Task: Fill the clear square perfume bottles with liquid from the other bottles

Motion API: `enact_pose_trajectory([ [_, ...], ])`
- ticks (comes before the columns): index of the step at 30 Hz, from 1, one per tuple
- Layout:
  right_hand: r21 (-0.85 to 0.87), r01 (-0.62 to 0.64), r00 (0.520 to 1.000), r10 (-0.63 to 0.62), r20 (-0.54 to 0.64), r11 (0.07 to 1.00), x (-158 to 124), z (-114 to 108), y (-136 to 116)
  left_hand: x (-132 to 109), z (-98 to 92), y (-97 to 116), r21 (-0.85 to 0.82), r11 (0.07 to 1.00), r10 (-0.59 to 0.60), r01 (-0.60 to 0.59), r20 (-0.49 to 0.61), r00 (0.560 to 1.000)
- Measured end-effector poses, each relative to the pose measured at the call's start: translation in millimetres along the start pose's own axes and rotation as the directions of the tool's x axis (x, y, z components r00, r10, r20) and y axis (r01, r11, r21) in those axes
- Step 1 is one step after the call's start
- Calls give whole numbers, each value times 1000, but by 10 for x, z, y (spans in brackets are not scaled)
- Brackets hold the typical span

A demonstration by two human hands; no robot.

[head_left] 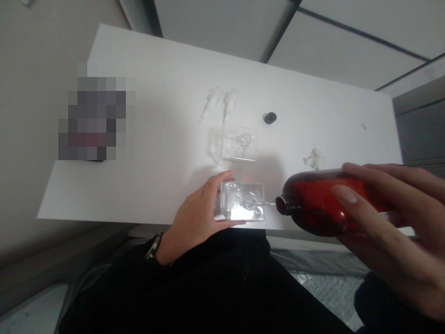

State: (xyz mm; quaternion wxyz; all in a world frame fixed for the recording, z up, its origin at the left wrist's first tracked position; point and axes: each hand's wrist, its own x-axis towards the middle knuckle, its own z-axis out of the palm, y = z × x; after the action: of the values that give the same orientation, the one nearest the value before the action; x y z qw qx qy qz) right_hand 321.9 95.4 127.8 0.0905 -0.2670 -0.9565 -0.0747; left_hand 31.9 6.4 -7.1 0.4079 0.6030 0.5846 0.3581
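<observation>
My left hand (198, 208) grips a clear box-shaped container (227, 202) from its left side, thumb and fingers along opposite walls, near the table's front edge. In my right hand (389, 208) is a red, see-through bottle (323, 202), tilted almost level with its uncapped mouth pointing left. A thin clear stream of liquid (266, 204) runs from the mouth to the round opening of the container. A second clear container (239, 144) of the same shape stands just behind, apart from both hands.
Two white tufts with thin tails (220, 102) lie behind the containers. A black cap (270, 118) rests to their right. Nearer the bottle lies a crumpled white clump (314, 159). A small pale scrap (364, 126) is at far right. A blurred-out dark object (95, 120) stands on the left.
</observation>
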Motion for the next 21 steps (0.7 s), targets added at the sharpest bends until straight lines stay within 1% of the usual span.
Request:
enact_pose_trajectory([
  [2, -10, 1, 996, -2, -89, 1000, 79, 79, -85, 9, -6, 1, 10, 1000, 12, -12, 3, 1000],
  [5, 41, -24, 991, 29, -130, 999, 151, 209, -158, 26, -20, 20, 37, 996, 78, -78, 2, 997],
  [6, 85, -40, 991, 50, -126, 996, 160, 253, -171, 30, -27, 32, 48, 993, 103, -103, -3, 995],
  [8, 195, -84, 981, 116, -155, 977, 155, 343, -191, 28, -50, 61, 98, 986, 138, -135, -27, 990],
  [10, 305, -132, 960, 198, -198, 943, 120, 444, -213, 8, -88, 83, 191, 971, 158, -145, -56, 986],
  [12, 389, -184, 921, 296, -252, 903, 59, 557, -241, -25, -143, 80, 289, 946, 177, -147, -77, 981],
  [15, 493, -263, 835, 452, -315, 830, -42, 732, -293, -74, -265, 20, 360, 923, 177, -135, -87, 980],
  [18, 595, -317, 743, 584, -328, 738, -112, 874, -359, -86, -428, -49, 350, 934, 114, -74, -93, 989],
  [21, 705, -312, 675, 671, -307, 637, -149, 965, -426, -55, -601, -79, 325, 945, 46, -12, -97, 994],
])
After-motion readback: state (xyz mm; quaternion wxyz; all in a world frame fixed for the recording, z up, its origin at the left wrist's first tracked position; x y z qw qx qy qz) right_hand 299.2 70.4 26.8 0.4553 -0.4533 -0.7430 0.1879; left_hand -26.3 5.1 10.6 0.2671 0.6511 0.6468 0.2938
